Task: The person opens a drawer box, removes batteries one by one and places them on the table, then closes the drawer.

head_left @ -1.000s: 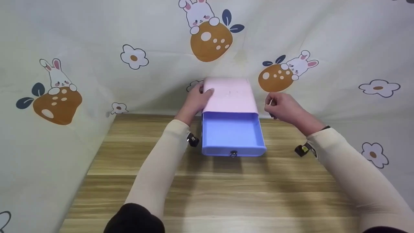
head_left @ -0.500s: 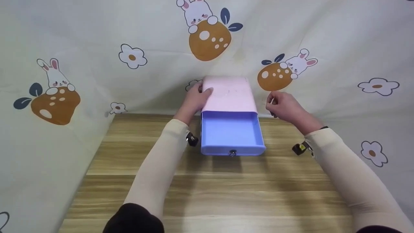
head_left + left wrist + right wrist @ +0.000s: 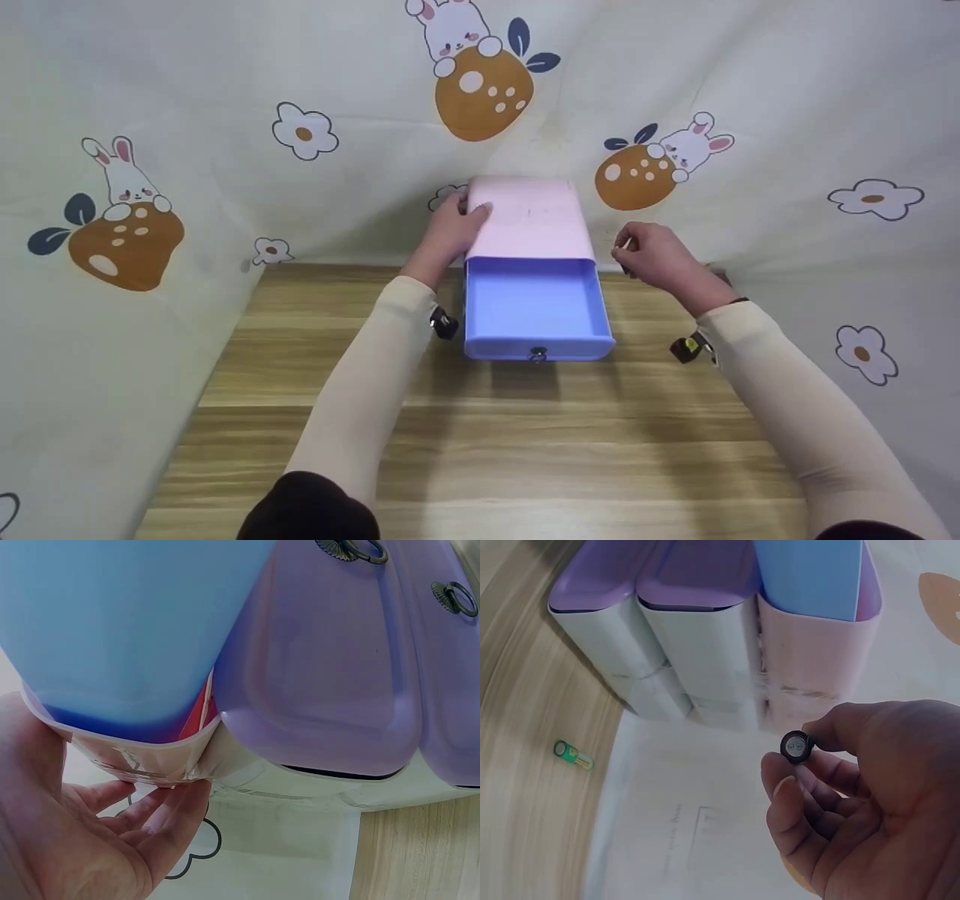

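A pink drawer casing (image 3: 529,217) forms the top of a stacked drawer unit, its blue drawer (image 3: 536,300) pulled out toward me. No contents show in the blue drawer in the head view. My left hand (image 3: 450,229) grips the casing's left side near the back, thumb on top and fingers down the side. To the right of the casing, my right hand (image 3: 660,255) pinches a small dark battery (image 3: 797,746) between thumb and fingertips. The right wrist view shows that battery end-on, a silvery disc inside a black rim.
Below the blue drawer are two purple drawers (image 3: 330,652) with metal ring pulls. A green battery (image 3: 573,754) lies on the wooden table (image 3: 300,420) to the right of the unit. Behind hangs a cloth (image 3: 375,187) printed with rabbits and flowers.
My right hand has lowered slightly, still pinching the battery. The left hand keeps its grip on the casing, and the blue drawer stays pulled out. The head view shifts slightly.
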`<state>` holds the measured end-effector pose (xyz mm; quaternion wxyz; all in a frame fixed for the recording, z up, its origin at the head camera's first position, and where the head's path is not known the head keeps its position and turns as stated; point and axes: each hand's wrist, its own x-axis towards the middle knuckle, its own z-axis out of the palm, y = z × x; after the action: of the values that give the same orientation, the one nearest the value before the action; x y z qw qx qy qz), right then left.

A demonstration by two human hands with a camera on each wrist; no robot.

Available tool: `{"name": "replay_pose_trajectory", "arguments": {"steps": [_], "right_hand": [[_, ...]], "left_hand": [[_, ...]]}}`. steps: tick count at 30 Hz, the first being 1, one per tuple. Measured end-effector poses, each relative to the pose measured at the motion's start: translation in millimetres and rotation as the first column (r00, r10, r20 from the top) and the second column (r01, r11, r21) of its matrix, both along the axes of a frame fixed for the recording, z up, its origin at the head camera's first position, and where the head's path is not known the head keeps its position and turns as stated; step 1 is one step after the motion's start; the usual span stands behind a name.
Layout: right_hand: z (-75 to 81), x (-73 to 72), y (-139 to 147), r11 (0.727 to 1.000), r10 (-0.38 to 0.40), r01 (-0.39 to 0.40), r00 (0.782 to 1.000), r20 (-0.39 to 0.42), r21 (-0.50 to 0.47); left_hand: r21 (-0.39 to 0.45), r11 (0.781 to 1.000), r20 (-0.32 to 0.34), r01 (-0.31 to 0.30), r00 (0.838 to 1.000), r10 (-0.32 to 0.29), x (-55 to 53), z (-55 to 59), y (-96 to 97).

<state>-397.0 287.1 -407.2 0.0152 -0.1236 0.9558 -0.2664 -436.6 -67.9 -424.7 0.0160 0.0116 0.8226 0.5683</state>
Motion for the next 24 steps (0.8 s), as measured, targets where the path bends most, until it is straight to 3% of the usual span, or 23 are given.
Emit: {"name": "replay_pose_trajectory", "arguments": {"steps": [24], "right_hand": [[-35.2,-12.3,8,1.000,-0.014,0.016,0.996,0.087,-0.026]], "left_hand": [[-0.019,1.000,0.010,-0.014,1.000,0.014,-1.2,-0.5,0.3]]}}
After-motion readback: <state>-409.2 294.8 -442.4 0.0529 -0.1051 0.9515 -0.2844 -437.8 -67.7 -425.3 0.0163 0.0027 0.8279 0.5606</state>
